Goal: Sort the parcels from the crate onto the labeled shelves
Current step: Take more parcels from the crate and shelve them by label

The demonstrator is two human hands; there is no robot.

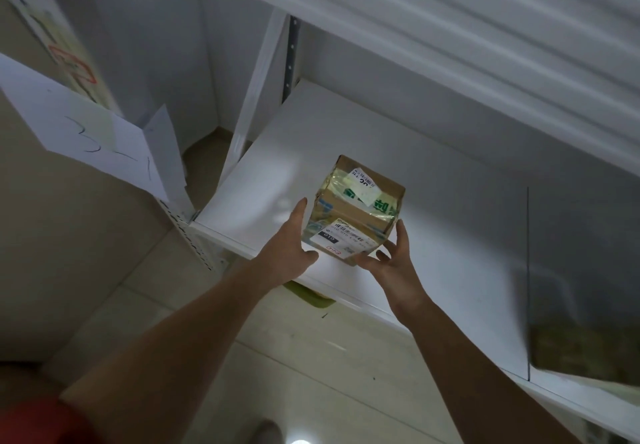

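cardboard parcel (356,208), bound in glossy tape and carrying printed labels, sat on the white shelf (450,236), near its front lip and toward the left end of the board. left hand (291,239) lay flat against the parcel's left side with straight fingers, none curled round it. right hand (391,263) met the near right corner with fingers spread, one finger up the right side and the thumb by the lower front edge. i could not tell whether it pinched the box or merely touched it.

i judged the step in hand to be seating the parcel on this shelf. to do it well i would press evenly from both sides so the box slid back square from the lip, keep its base flat on the board, then draw the fingers away sideways without dragging a corner.

paper sheet (93,135), hand-marked with what read as 3-1, hung just left of the shelf; it was worth checking against the parcel's label, which was too blurred for me to read. upper shelf (450,11) overhung closely and limited any lift. a blurred brownish object (581,350) lay well to the right, out of the way. a green item (311,296) showed beneath the front lip.
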